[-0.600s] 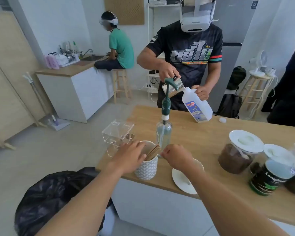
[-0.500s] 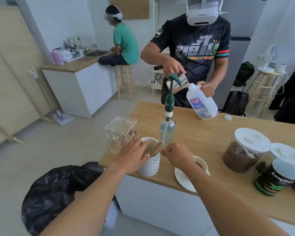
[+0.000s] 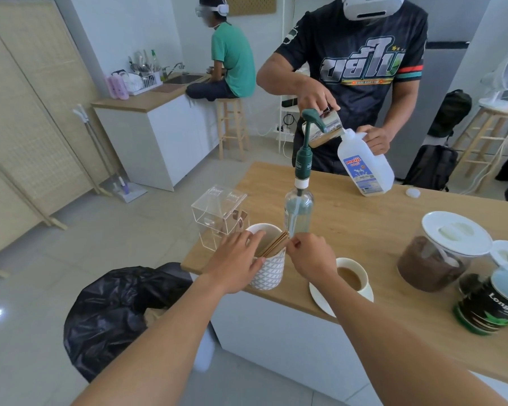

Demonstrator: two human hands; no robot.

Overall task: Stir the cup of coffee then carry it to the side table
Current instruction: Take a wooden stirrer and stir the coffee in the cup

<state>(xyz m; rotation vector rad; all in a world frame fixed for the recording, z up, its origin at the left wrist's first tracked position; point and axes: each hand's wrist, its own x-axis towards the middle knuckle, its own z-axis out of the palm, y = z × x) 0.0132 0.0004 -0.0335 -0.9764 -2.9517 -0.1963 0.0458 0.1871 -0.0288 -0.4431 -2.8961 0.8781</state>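
Observation:
A white cup of milky coffee (image 3: 353, 277) stands on a white saucer (image 3: 320, 297) near the front edge of the wooden counter (image 3: 364, 224). Left of it is a white patterned holder (image 3: 268, 272) with several wooden stir sticks (image 3: 274, 244) leaning in it. My left hand (image 3: 235, 263) wraps the holder's left side. My right hand (image 3: 309, 259) pinches the top ends of the sticks, just left of the coffee cup.
A pump bottle (image 3: 299, 206) and a clear acrylic box (image 3: 217, 215) stand behind the holder. Jars of grounds (image 3: 440, 253) and a dark tin (image 3: 490, 306) sit at right. A person across the counter pours from a milk jug (image 3: 364, 165). A black bin bag (image 3: 118, 315) lies below left.
The view has shifted a little so the coffee cup shows more fully. My right hand's fingers have closed on the stick tops; my left hand stays on the holder.

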